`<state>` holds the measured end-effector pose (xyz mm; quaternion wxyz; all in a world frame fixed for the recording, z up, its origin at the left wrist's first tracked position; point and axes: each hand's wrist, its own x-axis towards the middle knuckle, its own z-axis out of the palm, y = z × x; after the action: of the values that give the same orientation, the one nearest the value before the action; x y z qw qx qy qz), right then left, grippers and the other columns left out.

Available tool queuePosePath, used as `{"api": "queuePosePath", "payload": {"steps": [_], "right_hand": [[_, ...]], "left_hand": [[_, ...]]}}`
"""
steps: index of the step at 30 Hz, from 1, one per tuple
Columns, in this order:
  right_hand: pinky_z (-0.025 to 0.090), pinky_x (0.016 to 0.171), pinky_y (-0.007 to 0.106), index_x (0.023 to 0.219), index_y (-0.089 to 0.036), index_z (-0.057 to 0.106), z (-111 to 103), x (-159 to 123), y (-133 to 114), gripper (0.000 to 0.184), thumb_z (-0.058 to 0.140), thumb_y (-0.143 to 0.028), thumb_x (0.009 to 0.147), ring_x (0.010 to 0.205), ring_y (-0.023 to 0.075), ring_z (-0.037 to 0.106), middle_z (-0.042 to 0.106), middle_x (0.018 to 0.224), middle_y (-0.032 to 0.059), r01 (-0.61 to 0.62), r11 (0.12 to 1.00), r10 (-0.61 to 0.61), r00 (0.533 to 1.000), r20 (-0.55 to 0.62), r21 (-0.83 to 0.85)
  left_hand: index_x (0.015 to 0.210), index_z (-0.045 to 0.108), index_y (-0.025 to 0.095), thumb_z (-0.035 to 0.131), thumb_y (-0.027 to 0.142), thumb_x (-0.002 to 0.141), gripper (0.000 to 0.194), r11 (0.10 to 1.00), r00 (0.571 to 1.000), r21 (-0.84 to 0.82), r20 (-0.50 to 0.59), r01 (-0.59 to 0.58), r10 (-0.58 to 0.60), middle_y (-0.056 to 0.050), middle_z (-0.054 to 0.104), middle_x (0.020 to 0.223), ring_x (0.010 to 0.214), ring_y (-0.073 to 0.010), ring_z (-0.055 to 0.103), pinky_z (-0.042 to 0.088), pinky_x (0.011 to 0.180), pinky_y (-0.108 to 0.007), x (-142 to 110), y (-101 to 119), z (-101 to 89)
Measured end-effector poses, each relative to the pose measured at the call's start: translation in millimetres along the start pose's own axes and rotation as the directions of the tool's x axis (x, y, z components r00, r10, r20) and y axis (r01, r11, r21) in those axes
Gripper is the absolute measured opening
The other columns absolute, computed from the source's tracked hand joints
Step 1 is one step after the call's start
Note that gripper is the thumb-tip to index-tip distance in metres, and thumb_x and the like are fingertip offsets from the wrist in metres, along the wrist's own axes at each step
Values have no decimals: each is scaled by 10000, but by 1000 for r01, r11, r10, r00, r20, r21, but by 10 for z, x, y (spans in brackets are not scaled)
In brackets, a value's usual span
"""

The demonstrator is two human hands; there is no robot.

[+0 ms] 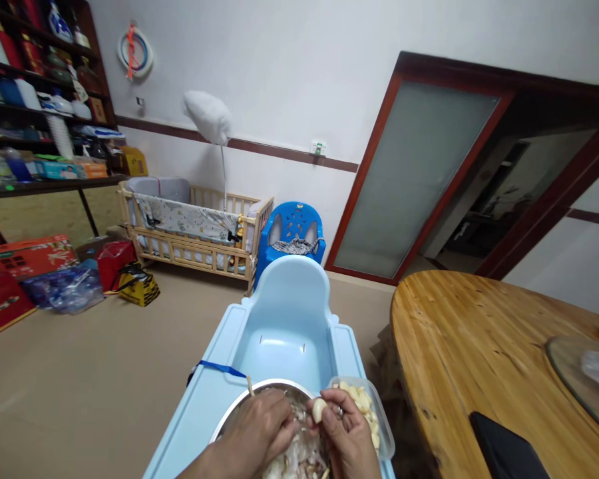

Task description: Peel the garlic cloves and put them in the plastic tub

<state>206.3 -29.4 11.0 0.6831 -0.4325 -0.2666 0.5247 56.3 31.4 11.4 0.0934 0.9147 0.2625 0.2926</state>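
Observation:
My right hand (348, 429) pinches a peeled garlic clove (319, 409) between thumb and fingers, above the right side of a metal bowl (231, 407). Curled over the same bowl is my left hand (264, 424); its fingertips are turned away, so whatever they hold is hidden. A short tan stalk-like piece (250, 386) sticks up beside its knuckles. Pale garlic skins (297, 459) lie in the bowl. Just right of my right hand, a clear plastic container (387, 426) holds several peeled cloves (362, 399). Bowl and container both rest on a light-blue plastic child's chair (292, 299).
A round wooden table (444, 332) stands close on the right, bearing a black phone-like object (506, 446). Ahead are a blue child seat (294, 229) and a wooden crib (194, 249). Bags and boxes (70, 286) cover the floor at left. A sliding door (414, 173) stands partly open.

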Motion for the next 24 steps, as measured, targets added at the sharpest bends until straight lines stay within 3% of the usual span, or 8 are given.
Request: {"api": "queuePosePath", "payload": {"steps": [7,12,16,24], "right_hand": [[405,480,189,742,-169,633,-24,9,19,261,781,-342,615,453,97,565,664,539,-6,-46,998,44,998,51,31],[349,396,166,678,-156,612,-61,29,83,272,748,-389,643,355,79,508,636,437,-9,-35,996,38,999,35,-88],[373,406,174,654,-160,619,-55,24,99,301,786,-396,571,362,86,511,627,424,-21,-27,989,25,1000,-17,-148],[375,421,192,590,-159,662,-26,16,167,274,809,-362,479,408,102,490,595,438,-24,115,956,-153,980,-126,-269]], "left_hand": [[816,554,187,470,86,799,132,978,1000,-209,13,22,-19,-31,637,808,748,-171,610,454,662,-251,-4,38,-102],[811,575,178,490,114,800,107,962,999,-273,-49,0,-14,-32,643,755,709,-172,612,446,633,-244,6,34,-113],[771,585,172,476,118,806,126,949,994,-314,-105,-17,-16,-27,645,705,660,-160,612,438,599,-227,20,41,-125],[728,590,168,478,103,785,142,955,992,-294,-127,-33,-5,-23,656,672,614,-151,613,450,585,-215,31,75,-137]]}}
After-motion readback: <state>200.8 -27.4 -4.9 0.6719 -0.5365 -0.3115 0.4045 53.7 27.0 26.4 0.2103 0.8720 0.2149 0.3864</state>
